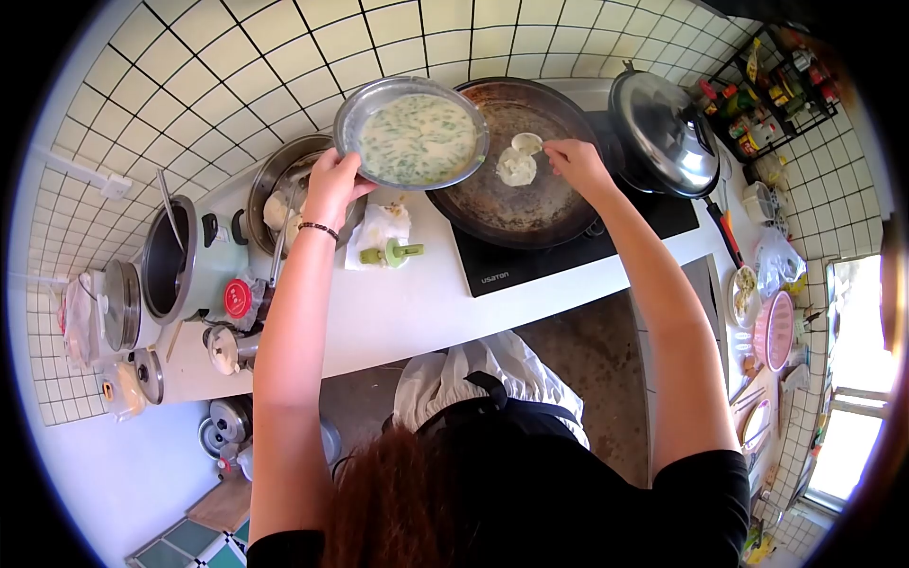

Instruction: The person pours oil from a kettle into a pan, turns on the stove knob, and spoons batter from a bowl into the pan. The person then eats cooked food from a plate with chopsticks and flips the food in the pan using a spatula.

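Upper centre, the right hand (578, 165) pinches a pale round spoon (527, 142) pointing leftward, toward the left hand's (333, 186) gripped silver metal bowl (350, 118).

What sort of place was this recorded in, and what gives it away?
A kitchen, most likely a home or small one: a wide dark pan sits on a black cooktop, a lidded pot stands to its right, and the wall behind is tiled.
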A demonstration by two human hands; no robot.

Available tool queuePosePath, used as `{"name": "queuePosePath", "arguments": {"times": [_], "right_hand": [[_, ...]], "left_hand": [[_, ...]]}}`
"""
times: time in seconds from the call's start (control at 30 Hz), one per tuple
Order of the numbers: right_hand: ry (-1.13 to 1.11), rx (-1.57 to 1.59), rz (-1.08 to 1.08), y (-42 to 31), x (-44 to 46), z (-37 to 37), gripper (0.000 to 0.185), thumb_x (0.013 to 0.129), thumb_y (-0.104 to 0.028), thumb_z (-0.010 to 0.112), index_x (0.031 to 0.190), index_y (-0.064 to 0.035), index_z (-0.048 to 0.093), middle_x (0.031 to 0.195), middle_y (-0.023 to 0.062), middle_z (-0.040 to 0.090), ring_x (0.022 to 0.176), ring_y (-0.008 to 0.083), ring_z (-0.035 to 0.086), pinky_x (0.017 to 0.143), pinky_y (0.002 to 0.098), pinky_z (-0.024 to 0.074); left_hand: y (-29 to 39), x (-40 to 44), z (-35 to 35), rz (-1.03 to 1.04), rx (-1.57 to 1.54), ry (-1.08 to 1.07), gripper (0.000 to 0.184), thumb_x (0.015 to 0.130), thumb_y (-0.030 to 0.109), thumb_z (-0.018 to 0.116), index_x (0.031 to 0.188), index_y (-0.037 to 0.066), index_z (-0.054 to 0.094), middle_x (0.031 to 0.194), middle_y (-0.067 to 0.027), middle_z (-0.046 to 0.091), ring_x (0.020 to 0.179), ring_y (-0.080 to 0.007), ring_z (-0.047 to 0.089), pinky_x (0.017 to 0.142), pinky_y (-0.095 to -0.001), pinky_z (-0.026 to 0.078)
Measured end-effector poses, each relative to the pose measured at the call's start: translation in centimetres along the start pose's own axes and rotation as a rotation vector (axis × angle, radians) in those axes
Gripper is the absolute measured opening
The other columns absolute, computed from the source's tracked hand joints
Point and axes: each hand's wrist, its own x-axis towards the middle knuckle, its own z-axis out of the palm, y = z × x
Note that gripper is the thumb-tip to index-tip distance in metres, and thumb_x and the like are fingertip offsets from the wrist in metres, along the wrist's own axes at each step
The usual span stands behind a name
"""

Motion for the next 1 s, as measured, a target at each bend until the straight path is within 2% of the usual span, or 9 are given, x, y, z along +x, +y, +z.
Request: {"name": "queuePosePath", "arguments": {"times": [0.1, 0.2, 0.3, 0.47, 0.63, 0.73, 0.87, 0.9, 1.0], "right_hand": [[0.043, 0.074, 0.030, 0.4, -0.4, -0.4, 0.021, 0.086, -0.011, 0.055, 0.100, 0.0005, 0.065, 0.073, 0.0096, 0.064, 0.058, 0.0140, 0.061, 0.057, 0.0267, 0.0480], [0.219, 0.184, 0.239, 1.1, -0.2, -0.9, 0.020, 0.086, -0.011, 0.055, 0.097, 0.0033, 0.065, 0.073, 0.0085, 0.063, 0.059, 0.0130, 0.060, 0.054, 0.0247, 0.0463], [0.352, 0.556, 0.469, 0.9, -0.2, -2.0, 0.020, 0.088, -0.011, 0.054, 0.094, 0.0047, 0.065, 0.072, 0.0063, 0.063, 0.059, 0.0114, 0.058, 0.051, 0.0217, 0.0446], [0.360, 0.874, 0.430, -0.5, -0.3, -5.2, 0.019, 0.088, -0.010, 0.053, 0.095, 0.0051, 0.063, 0.076, 0.0054, 0.060, 0.062, 0.0097, 0.056, 0.051, 0.0195, 0.0443], [0.324, 0.776, 0.257, -6.5, 0.5, -7.7, 0.022, 0.090, -0.011, 0.053, 0.099, 0.0061, 0.063, 0.075, 0.0045, 0.059, 0.061, 0.0096, 0.054, 0.052, 0.0199, 0.0441], [0.193, 0.585, 0.127, -9.0, 1.7, -6.7, 0.021, 0.091, -0.011, 0.052, 0.101, 0.0033, 0.064, 0.074, 0.0032, 0.059, 0.062, 0.0089, 0.054, 0.054, 0.0199, 0.0448], [0.111, 0.111, -0.133, -10.3, 2.1, -4.2, 0.021, 0.089, -0.012, 0.055, 0.103, -0.0012, 0.065, 0.074, 0.0068, 0.063, 0.062, 0.0112, 0.056, 0.057, 0.0253, 0.0469], [0.062, 0.040, -0.161, -10.6, 2.2, -4.0, 0.021, 0.088, -0.013, 0.056, 0.103, -0.0012, 0.064, 0.075, 0.0091, 0.064, 0.062, 0.0126, 0.057, 0.059, 0.0274, 0.0475], [0.012, 0.015, -0.163, -9.8, 2.6, -3.0, 0.020, 0.089, -0.013, 0.055, 0.101, -0.0015, 0.065, 0.074, 0.0072, 0.063, 0.061, 0.0118, 0.056, 0.058, 0.0269, 0.0470]], "left_hand": [[0.0, 0.2, 0.4, 0.006, 0.004, -0.015, 0.024, 0.086, 0.010, 0.045, 0.105, -0.003, 0.051, 0.101, -0.0114, 0.059, 0.090, -0.0231, 0.063, 0.083, -0.0380, 0.053], [0.1, 0.3, 0.8, 0.010, -0.003, -0.022, 0.023, 0.086, 0.009, 0.045, 0.104, -0.003, 0.051, 0.101, -0.0115, 0.059, 0.090, -0.0232, 0.063, 0.083, -0.0383, 0.053], [0.1, 0.5, 1.0, 0.010, 0.001, -0.027, 0.022, 0.087, 0.009, 0.045, 0.104, -0.003, 0.051, 0.101, -0.0116, 0.059, 0.090, -0.0233, 0.063, 0.082, -0.0382, 0.054], [0.1, 0.9, 1.4, 0.018, -0.011, -0.040, 0.023, 0.087, 0.010, 0.046, 0.104, -0.004, 0.052, 0.098, -0.0116, 0.060, 0.087, -0.0222, 0.063, 0.080, -0.0381, 0.054], [0.4, 0.8, 2.3, 0.027, -0.022, -0.036, 0.020, 0.086, 0.010, 0.048, 0.098, -0.004, 0.055, 0.091, -0.0114, 0.061, 0.081, -0.0206, 0.064, 0.075, -0.0373, 0.056], [0.5, 0.8, 2.6, 0.029, -0.020, -0.053, 0.019, 0.086, 0.010, 0.048, 0.096, -0.005, 0.054, 0.092, -0.0120, 0.061, 0.080, -0.0210, 0.064, 0.076, -0.0376, 0.056], [0.2, 1.0, 2.9, 0.030, -0.035, -0.054, 0.018, 0.086, 0.009, 0.048, 0.095, -0.005, 0.053, 0.093, -0.0124, 0.060, 0.081, -0.0219, 0.064, 0.076, -0.0381, 0.057], [0.2, 1.0, 3.0, 0.031, -0.038, -0.058, 0.018, 0.086, 0.009, 0.048, 0.095, -0.005, 0.053, 0.093, -0.0124, 0.059, 0.081, -0.0222, 0.064, 0.076, -0.0382, 0.057], [0.1, 1.0, 3.0, 0.032, -0.039, -0.061, 0.018, 0.087, 0.009, 0.048, 0.096, -0.006, 0.052, 0.093, -0.0128, 0.059, 0.081, -0.0232, 0.065, 0.076, -0.0382, 0.057]]}}
